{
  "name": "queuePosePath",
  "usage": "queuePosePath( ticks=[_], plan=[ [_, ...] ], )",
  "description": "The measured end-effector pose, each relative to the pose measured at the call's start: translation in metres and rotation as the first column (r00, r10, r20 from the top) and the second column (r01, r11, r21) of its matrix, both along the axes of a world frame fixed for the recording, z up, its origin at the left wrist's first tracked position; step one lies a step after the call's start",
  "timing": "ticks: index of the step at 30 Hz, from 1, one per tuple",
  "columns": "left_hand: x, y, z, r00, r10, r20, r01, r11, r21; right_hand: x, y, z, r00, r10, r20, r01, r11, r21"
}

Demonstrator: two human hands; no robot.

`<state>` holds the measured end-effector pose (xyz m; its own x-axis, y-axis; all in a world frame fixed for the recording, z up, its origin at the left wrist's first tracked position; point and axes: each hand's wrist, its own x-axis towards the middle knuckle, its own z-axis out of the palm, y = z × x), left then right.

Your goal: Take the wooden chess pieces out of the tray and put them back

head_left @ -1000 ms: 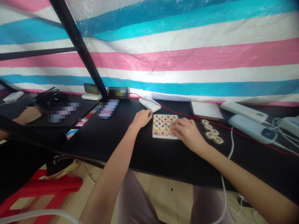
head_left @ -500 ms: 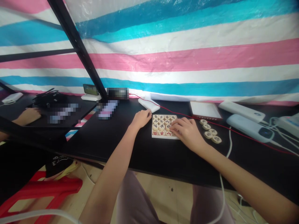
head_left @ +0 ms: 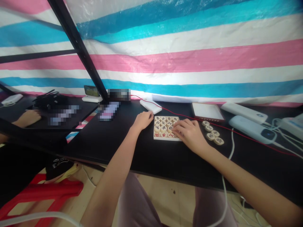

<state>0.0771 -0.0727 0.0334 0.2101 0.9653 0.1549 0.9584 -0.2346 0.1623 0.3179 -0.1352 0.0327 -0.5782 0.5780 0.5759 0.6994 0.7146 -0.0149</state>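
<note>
A shallow white box [head_left: 165, 139] on the black table holds round Chinese chess pieces in rows, mostly with black characters and a front row in red. My right hand [head_left: 190, 134] lies over the box's right side, its fingers bent down onto a chess piece there; the hand hides most of that piece. At the upper left corner of the box rests my left hand [head_left: 143, 120], fingers curled together, with no piece visible in it. To the right of my right hand several loose chess pieces [head_left: 215, 133] lie face up on the table.
A box lid [head_left: 208, 112] stands behind the loose pieces. Farther right are a white power bank [head_left: 245, 112] and a pale blue device [head_left: 252, 129] with cables. A red cable [head_left: 174, 113] crosses behind the box, near a white object [head_left: 151, 106]. Another person's hand [head_left: 30, 118] is at far left.
</note>
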Motion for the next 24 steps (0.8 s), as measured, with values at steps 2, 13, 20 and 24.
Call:
queuePosePath(
  ticks=[2,13,20,24],
  plan=[
    [-0.0004,0.0004,-0.0007,1.000,-0.006,0.006,0.006,1.000,0.006,0.0000,-0.0002,0.0002,1.000,0.003,-0.002,-0.003,1.000,0.001],
    [-0.0013,0.0011,-0.0028,1.000,-0.008,0.007,0.008,1.000,0.005,0.0004,-0.0017,0.0017,1.000,-0.024,0.010,0.024,0.999,0.038],
    [-0.0006,0.0004,-0.0010,1.000,0.000,0.002,0.000,1.000,-0.004,-0.0007,-0.0019,0.0043,0.995,-0.088,0.041,0.084,0.992,0.090],
    [-0.0008,0.0002,-0.0016,1.000,-0.002,-0.005,0.002,1.000,0.005,-0.0015,0.0007,0.0066,0.993,-0.090,0.071,0.084,0.992,0.093]
  ],
)
